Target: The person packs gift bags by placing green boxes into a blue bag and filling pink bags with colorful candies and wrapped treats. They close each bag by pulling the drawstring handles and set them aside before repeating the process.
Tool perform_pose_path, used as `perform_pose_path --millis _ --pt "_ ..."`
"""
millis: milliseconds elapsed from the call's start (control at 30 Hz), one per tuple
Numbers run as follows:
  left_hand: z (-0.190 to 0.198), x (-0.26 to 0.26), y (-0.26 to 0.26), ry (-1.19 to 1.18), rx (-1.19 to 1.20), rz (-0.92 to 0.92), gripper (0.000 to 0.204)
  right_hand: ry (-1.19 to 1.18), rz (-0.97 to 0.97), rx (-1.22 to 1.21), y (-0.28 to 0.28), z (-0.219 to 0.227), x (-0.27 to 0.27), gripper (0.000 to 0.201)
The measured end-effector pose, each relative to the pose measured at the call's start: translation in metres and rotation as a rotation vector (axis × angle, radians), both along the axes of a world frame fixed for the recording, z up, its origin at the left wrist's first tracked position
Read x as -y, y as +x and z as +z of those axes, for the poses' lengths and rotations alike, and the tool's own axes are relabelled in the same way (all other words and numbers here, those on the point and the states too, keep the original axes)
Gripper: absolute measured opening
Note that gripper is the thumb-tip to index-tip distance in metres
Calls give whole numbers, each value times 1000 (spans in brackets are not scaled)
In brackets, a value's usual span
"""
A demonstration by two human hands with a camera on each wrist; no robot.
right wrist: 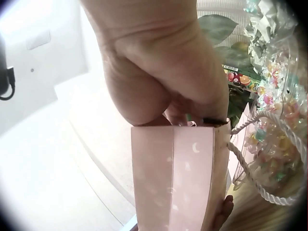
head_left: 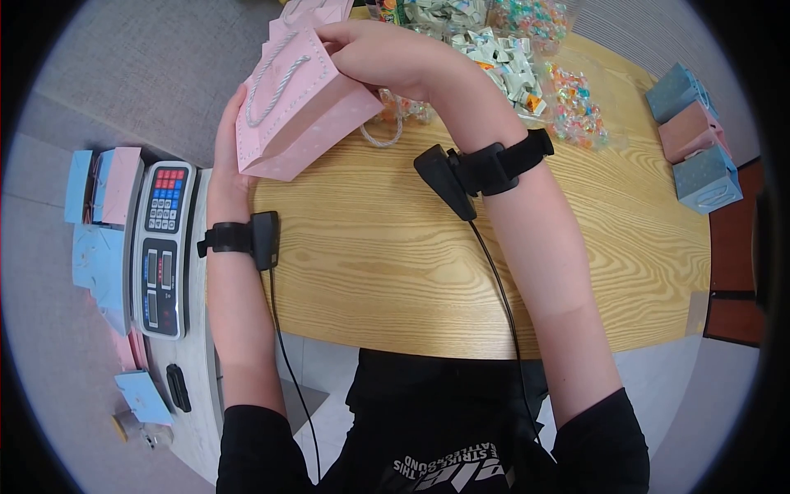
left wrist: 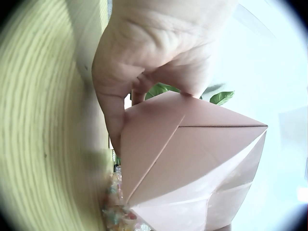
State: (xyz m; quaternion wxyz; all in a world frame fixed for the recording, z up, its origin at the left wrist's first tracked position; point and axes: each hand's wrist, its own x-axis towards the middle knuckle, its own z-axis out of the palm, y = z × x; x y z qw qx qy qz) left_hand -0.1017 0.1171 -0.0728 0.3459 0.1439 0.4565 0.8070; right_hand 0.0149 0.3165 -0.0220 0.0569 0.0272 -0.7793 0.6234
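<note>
A pink paper gift bag [head_left: 317,115] with white rope handles is tilted above the table's far left part. My left hand [head_left: 230,132] grips it from the left; in the left wrist view the thumb and fingers spread around its folded base [left wrist: 192,154]. At the bag's mouth is my right hand [head_left: 374,56]. Seen from the right wrist, its fingers reach in past the rim, mostly hidden by the pink side panel [right wrist: 173,173]. A small dark and green bit shows beside them, and I cannot tell whether they hold it.
Clear trays of wrapped candies [head_left: 576,103] and pale packets [head_left: 510,70] stand at the back. More gift bags [head_left: 695,136] line the right edge. At left are a scale [head_left: 164,247] and blue and pink bags [head_left: 99,255]. Another pink bag [head_left: 325,10] is behind the held one.
</note>
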Motion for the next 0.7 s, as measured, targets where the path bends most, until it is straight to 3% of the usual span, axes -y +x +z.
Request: perform_pose_path --millis 167,300,367,400,467,500,533,600,633,667,700 --pt "-3 2 -4 0 31 15 41 -160 289 -29 8 5 4 34" --pt "9 1 6 -12 22 70 40 -77 265 -29 8 12 5 33" --pt "12 7 5 -10 31 69 40 -128 20 -150 -2 12 3 29" --pt "9 15 -3 -20 -29 62 42 -127 25 -150 -2 12 -1 29" --pt "3 30 -20 -27 -89 58 44 144 -286 -375 8 24 -11 20" --pt "-1 35 -28 26 -49 11 45 429 -506 -322 15 27 -13 20" --pt "-3 39 -33 78 -9 -36 45 429 -503 -324 20 25 -17 20" --pt "-10 46 -42 90 -20 -27 45 994 -612 -199 25 18 -23 19" --pt "-7 45 -39 101 -30 -21 45 994 -611 -201 23 16 -24 19" --pt "-4 43 -36 103 -32 -21 45 948 -451 -10 19 16 -26 26" --pt "-2 40 -32 50 -36 94 42 894 -290 175 16 15 -27 37"
